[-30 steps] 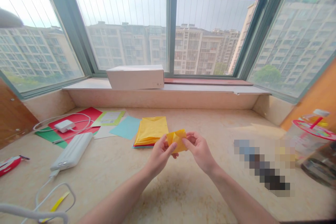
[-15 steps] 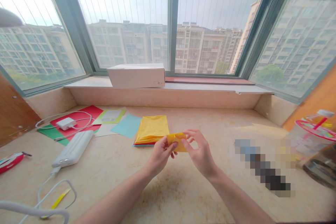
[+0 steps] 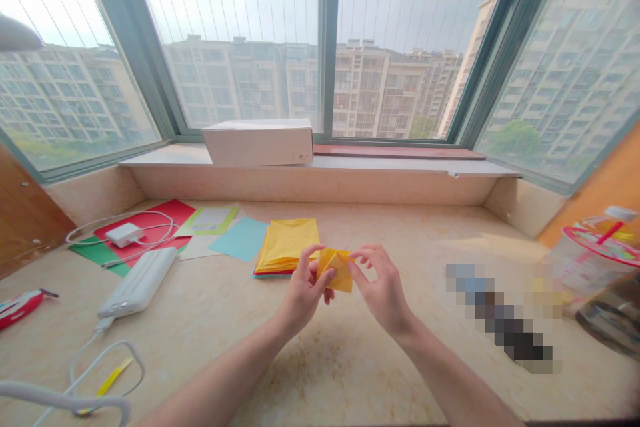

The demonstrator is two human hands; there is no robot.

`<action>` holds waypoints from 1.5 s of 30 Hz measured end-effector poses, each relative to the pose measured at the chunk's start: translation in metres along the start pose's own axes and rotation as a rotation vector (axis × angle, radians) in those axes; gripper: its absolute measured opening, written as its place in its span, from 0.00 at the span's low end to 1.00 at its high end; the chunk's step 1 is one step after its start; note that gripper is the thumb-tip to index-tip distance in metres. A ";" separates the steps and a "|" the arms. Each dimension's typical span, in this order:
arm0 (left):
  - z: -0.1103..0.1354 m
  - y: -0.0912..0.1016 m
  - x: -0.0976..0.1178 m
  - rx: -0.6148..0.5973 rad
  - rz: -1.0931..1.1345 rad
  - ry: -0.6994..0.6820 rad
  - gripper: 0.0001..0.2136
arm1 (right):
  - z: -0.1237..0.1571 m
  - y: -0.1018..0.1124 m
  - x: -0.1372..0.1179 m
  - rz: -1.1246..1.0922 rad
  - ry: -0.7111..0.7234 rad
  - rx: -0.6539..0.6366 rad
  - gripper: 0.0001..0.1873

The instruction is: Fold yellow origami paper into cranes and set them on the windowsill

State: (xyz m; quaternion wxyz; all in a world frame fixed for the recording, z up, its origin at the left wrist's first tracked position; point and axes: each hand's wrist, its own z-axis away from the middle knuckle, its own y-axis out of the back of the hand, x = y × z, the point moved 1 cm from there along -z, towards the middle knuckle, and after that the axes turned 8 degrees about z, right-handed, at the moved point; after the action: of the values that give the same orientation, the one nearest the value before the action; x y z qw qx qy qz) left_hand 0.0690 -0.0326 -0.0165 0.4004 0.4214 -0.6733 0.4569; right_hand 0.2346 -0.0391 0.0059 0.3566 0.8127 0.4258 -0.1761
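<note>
A small folded piece of yellow paper is held up between both hands, above the stone-look counter. My left hand grips its left side, thumb in front and fingers behind. My right hand pinches the upper right edge between thumb and fingertips. Creased flaps show on the paper's front. Just beyond my left hand lies a stack of yellow paper, with red and blue edges showing beneath it.
Blue, red and green sheets lie at the back left, near a white charger and a power bank with cables. A red-handled tool is far left. A lidded cup stands right. A white box rests on the sill.
My left index finger has lifted above the paper's upper left. The paper has turned a little, showing more of its folded front. My right hand stays at its right edge.
</note>
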 end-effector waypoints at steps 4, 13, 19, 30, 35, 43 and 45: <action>0.001 -0.002 0.003 0.000 -0.022 -0.006 0.17 | -0.001 0.000 0.000 0.014 -0.017 0.013 0.07; 0.001 -0.001 0.008 0.058 -0.010 -0.008 0.21 | 0.000 -0.001 0.000 -0.028 -0.022 -0.072 0.06; -0.002 0.001 0.011 0.119 -0.006 -0.024 0.18 | 0.002 -0.006 0.003 -0.080 -0.041 -0.195 0.07; -0.002 0.001 0.015 0.140 0.040 0.009 0.19 | 0.004 -0.011 0.002 -0.273 -0.159 -0.316 0.09; -0.004 0.002 0.019 0.171 0.146 -0.039 0.29 | 0.006 -0.018 0.005 -0.310 -0.211 -0.207 0.13; -0.010 0.012 0.021 0.313 0.192 -0.069 0.23 | 0.012 -0.016 -0.005 -0.243 -0.071 -0.334 0.17; -0.009 0.011 0.021 0.275 0.179 -0.051 0.21 | 0.014 -0.016 -0.007 -0.227 -0.015 -0.374 0.19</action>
State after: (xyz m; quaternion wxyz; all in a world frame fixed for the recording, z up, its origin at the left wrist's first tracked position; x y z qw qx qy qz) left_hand 0.0533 -0.0254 0.0020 0.2794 0.4222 -0.6492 0.5676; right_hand 0.2174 -0.0469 -0.0065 0.4822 0.6777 0.5374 -0.1390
